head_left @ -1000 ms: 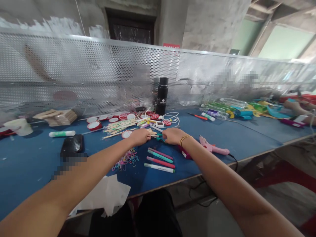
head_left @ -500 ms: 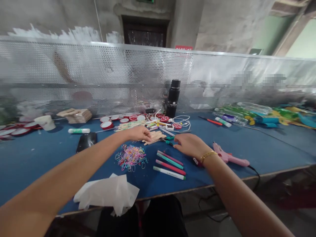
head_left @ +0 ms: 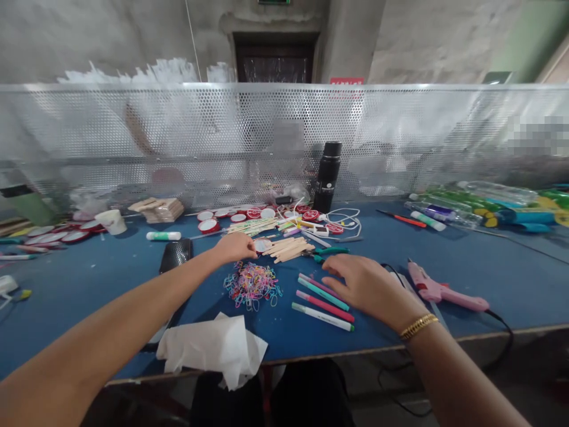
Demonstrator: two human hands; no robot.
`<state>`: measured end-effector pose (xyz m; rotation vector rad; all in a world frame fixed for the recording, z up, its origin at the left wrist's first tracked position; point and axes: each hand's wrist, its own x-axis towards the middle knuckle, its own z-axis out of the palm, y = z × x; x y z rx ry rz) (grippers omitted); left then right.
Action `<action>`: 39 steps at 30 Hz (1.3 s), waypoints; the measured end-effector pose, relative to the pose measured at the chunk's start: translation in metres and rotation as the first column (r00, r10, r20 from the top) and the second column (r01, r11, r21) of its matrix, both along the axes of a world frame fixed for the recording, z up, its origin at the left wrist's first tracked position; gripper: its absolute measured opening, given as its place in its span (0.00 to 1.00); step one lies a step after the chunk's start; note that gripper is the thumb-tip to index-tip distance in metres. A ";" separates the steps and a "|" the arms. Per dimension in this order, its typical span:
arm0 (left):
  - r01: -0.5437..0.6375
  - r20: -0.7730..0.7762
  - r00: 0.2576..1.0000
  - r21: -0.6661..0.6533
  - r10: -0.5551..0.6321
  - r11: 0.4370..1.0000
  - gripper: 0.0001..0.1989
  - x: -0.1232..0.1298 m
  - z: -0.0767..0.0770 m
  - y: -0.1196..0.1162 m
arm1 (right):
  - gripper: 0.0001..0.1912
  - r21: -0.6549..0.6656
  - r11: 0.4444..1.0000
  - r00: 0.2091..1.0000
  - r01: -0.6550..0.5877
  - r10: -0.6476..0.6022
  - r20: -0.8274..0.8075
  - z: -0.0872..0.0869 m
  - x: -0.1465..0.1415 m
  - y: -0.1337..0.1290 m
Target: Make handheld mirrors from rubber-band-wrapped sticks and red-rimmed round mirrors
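My left hand (head_left: 239, 246) is closed, fingertips pinched together above the pile of small coloured rubber bands (head_left: 252, 284). What it pinches, if anything, is hidden. Just right of its fingertips is a round white lid (head_left: 262, 245); whether they touch I cannot tell. Wooden craft sticks (head_left: 291, 249) lie beyond the lid. My right hand (head_left: 362, 281), a gold bracelet at its wrist, is over the table with fingers bent and apart, nothing visible in them. It is closest to the row of several marker pens (head_left: 324, 305). Scissors with green handles (head_left: 331, 252) lie behind it.
A pink glue gun (head_left: 444, 289) with a cord lies at the right. Crumpled white paper (head_left: 208, 347) rests at the front edge. A black phone (head_left: 176, 255), a glue stick (head_left: 163, 236) and a black bottle (head_left: 328, 177) stand or lie farther back, before a perforated metal screen (head_left: 200, 130).
My left hand has drawn back left from the craft sticks, and the round lid now shows beside it. My right hand has moved away from the scissors, toward me. The view has turned slightly left.
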<state>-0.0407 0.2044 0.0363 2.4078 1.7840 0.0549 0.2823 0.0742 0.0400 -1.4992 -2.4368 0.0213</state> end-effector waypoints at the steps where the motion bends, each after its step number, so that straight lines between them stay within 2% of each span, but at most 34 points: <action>1: -0.028 -0.018 0.999 0.022 0.028 0.999 0.10 0.003 -0.005 0.001 | 0.12 -0.008 1.000 1.000 0.006 -0.006 -0.003 0.001 0.000 -0.003; 4: -0.058 -0.048 0.997 0.044 0.060 0.997 0.09 0.008 -0.012 0.002 | 0.11 -0.018 0.999 0.999 0.033 -0.033 -0.007 0.000 0.001 -0.013; 6: -0.021 -0.050 0.999 0.004 0.021 1.000 0.08 0.008 -0.007 0.000 | 0.11 -0.001 0.999 0.999 0.043 -0.043 -0.029 -0.003 0.005 -0.019; 11: 0.132 0.003 0.991 -0.187 -0.134 0.973 0.06 -0.012 0.026 -0.009 | 0.10 0.033 0.998 0.990 0.059 -0.054 -0.128 -0.017 0.021 -0.028; 13: 0.216 0.054 0.976 -0.284 -0.209 0.934 0.10 -0.022 0.038 -0.014 | 0.10 0.027 0.997 0.989 0.071 -0.067 -0.129 -0.022 0.024 -0.027; 14: 0.235 0.080 0.972 -0.293 -0.221 0.927 0.12 -0.026 0.042 -0.018 | 0.10 0.024 0.996 0.990 0.083 -0.080 -0.117 -0.025 0.024 -0.026; 16: 0.205 0.156 0.973 -0.258 -0.168 0.944 0.14 -0.028 0.044 -0.030 | 0.11 0.015 0.993 0.991 0.115 -0.114 -0.070 -0.029 0.019 -0.021; 18: 0.135 0.326 0.944 -0.238 -0.052 0.962 0.13 -0.023 0.041 -0.048 | 0.11 0.008 0.989 0.989 0.146 -0.146 -0.007 -0.033 0.010 -0.015; 19: 0.105 0.448 0.894 -0.251 0.019 0.962 0.13 -0.019 0.038 -0.059 | 0.11 0.007 0.988 0.988 0.153 -0.153 0.028 -0.034 0.006 -0.013; 20: 0.076 0.574 0.812 -0.287 0.108 0.955 0.14 -0.013 0.035 -0.071 | 0.11 0.010 0.988 0.986 0.157 -0.157 0.061 -0.036 0.001 -0.011; 21: 0.071 0.678 0.703 -0.369 0.217 0.927 0.16 -0.007 0.032 -0.084 | 0.12 0.016 0.987 0.983 0.159 -0.160 0.089 -0.038 -0.003 -0.009; 23: 0.161 0.791 0.478 -0.507 0.383 0.847 0.17 0.005 0.027 -0.110 | 0.14 0.037 0.985 0.978 0.169 -0.172 0.120 -0.040 -0.008 -0.007; 24: 0.200 0.825 0.394 -0.508 0.405 0.838 0.16 0.011 0.025 -0.122 | 0.15 0.044 0.984 0.976 0.174 -0.179 0.127 -0.041 -0.010 -0.006; 25: 0.213 0.857 0.332 -0.474 0.394 0.854 0.16 0.016 0.023 -0.133 | 0.14 0.047 0.983 0.975 0.179 -0.184 0.127 -0.042 -0.011 -0.005; 26: 0.206 0.876 0.301 -0.444 0.376 0.872 0.17 0.019 0.021 -0.143 | 0.14 0.047 0.982 0.974 0.182 -0.187 0.125 -0.043 -0.011 -0.004; 29: 0.108 0.895 0.331 -0.350 0.299 0.930 0.20 0.025 0.015 -0.166 | 0.13 0.043 0.980 0.973 0.192 -0.196 0.119 -0.045 -0.010 0.000; 33: -0.057 0.852 0.487 -0.186 0.190 0.981 0.24 0.020 0.003 -0.184 | 0.11 0.084 0.969 0.965 0.233 -0.241 0.099 -0.046 -0.009 0.002; 35: -0.122 0.825 0.528 -0.162 0.202 0.979 0.25 0.016 -0.004 -0.189 | 0.11 0.114 0.964 0.966 0.242 -0.251 0.068 -0.046 -0.009 -0.001; 37: -0.152 0.818 0.516 -0.203 0.253 0.967 0.26 0.012 -0.012 -0.193 | 0.11 0.114 0.967 0.971 0.227 -0.234 0.049 -0.047 -0.009 -0.007; 39: -0.150 0.828 0.473 -0.259 0.300 0.954 0.27 0.008 -0.019 -0.195 | 0.10 0.092 0.974 0.977 0.206 -0.210 0.043 -0.049 -0.009 -0.014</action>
